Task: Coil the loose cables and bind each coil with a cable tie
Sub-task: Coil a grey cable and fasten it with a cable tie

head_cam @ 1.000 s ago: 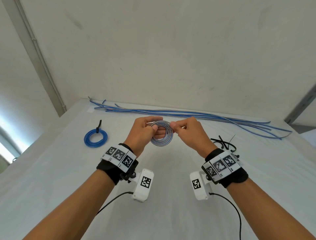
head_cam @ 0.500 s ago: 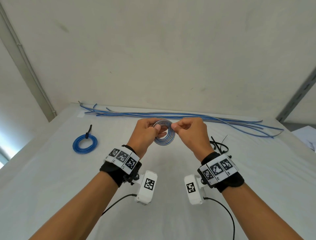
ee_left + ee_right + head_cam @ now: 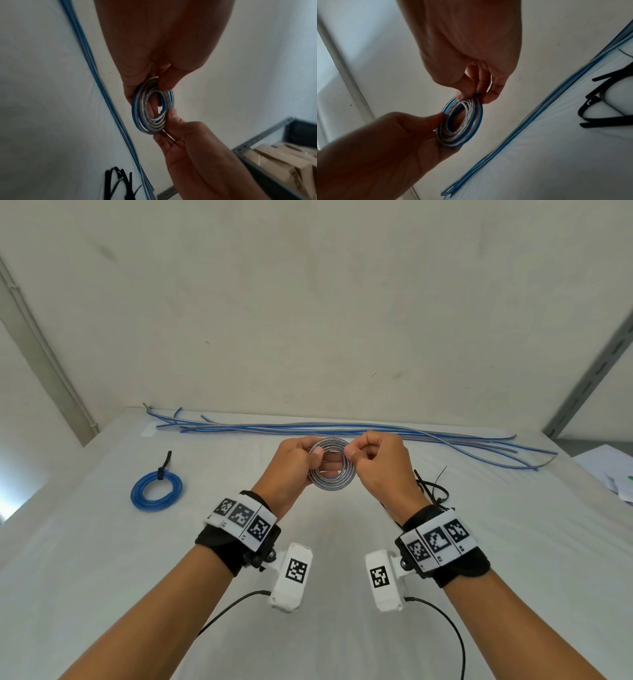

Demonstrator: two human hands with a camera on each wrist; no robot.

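Note:
Both hands hold one small grey and blue cable coil [image 3: 331, 483] up above the white table [image 3: 102, 559]. My left hand [image 3: 295, 465] pinches the coil's left side between thumb and fingers, and the coil [image 3: 150, 108] shows as several flat turns. My right hand [image 3: 373, 463] pinches the coil's upper right edge, with the coil [image 3: 462, 124] just below its fingertips. Several loose blue and grey cables [image 3: 342, 429] lie straight along the table's far edge. A pile of black cable ties [image 3: 432, 491] lies to the right of my right hand.
A blue coil [image 3: 156, 490] bound with a black tie lies on the table at the left. White papers [image 3: 609, 470] sit at the right edge. A metal shelf [image 3: 267, 146] with cardboard boxes stands beside the table. A wall rises behind the table.
Both hands stay on the coil in the same place. The fingers have shifted slightly along its rim.

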